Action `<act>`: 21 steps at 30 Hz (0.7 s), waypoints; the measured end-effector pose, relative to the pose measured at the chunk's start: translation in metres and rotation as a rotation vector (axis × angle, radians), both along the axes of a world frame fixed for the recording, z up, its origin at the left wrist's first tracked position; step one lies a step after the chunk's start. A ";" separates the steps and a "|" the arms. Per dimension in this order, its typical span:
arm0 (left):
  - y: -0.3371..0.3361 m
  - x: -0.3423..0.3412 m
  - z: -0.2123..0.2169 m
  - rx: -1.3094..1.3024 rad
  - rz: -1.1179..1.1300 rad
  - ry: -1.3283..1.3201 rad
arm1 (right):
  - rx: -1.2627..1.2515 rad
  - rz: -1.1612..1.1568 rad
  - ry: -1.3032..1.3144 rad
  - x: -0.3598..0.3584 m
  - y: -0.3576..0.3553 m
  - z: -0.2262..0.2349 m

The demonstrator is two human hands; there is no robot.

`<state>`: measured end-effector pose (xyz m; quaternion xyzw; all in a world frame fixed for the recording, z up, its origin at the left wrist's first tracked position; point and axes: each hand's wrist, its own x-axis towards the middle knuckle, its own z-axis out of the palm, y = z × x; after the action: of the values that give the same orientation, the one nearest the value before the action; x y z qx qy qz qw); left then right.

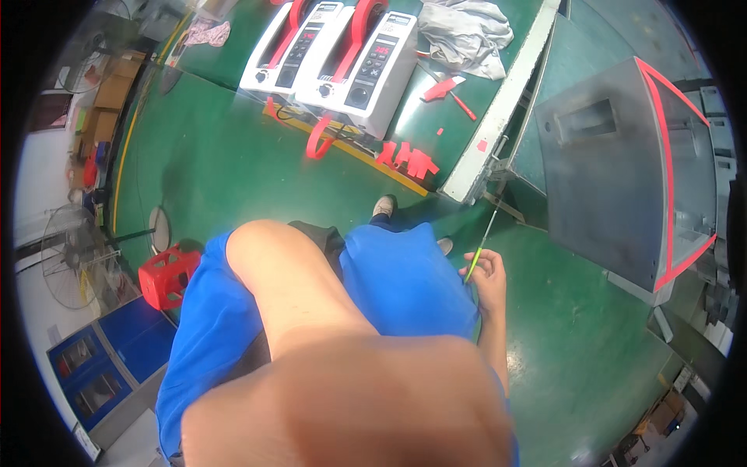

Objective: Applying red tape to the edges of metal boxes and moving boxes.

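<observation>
My left hand [350, 397] is raised close to the camera, large and blurred, with its bent forearm behind it; the fingers cannot be made out. Lower right, my right hand [489, 282] is closed around the yellow-green handle of a thin tool with a long slim metal shaft [489, 226]. The shaft points up toward the corner of a pale bench edge [475, 167]. Beyond that corner stands a grey metal box [607, 156], its open side framed with red tape [668, 171]. Cut red tape pieces [408, 158] hang along the front edge of the green bench.
Two white tape dispensers [362, 86] with red tape rolls stand on the green bench top. A grey cloth [467, 35] and a red-handled tool [463, 105] lie beside them. At left are a red stool [167, 276], a standing fan [66, 253] and a blue cabinet [136, 335].
</observation>
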<state>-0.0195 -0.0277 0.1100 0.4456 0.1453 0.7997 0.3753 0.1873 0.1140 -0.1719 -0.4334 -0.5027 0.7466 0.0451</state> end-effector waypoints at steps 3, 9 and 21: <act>-0.001 0.003 0.003 -0.038 0.027 -0.025 | -0.007 -0.006 -0.002 0.002 -0.001 0.000; 0.000 0.006 0.003 -0.056 0.035 -0.034 | -0.010 -0.014 0.003 0.002 -0.003 0.002; -0.007 0.013 0.000 -0.023 0.030 -0.037 | 0.007 -0.003 -0.010 0.006 -0.008 0.003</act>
<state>-0.0065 -0.0343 0.1096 0.4242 0.1542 0.8116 0.3710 0.1936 0.1062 -0.1685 -0.4379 -0.5048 0.7426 0.0451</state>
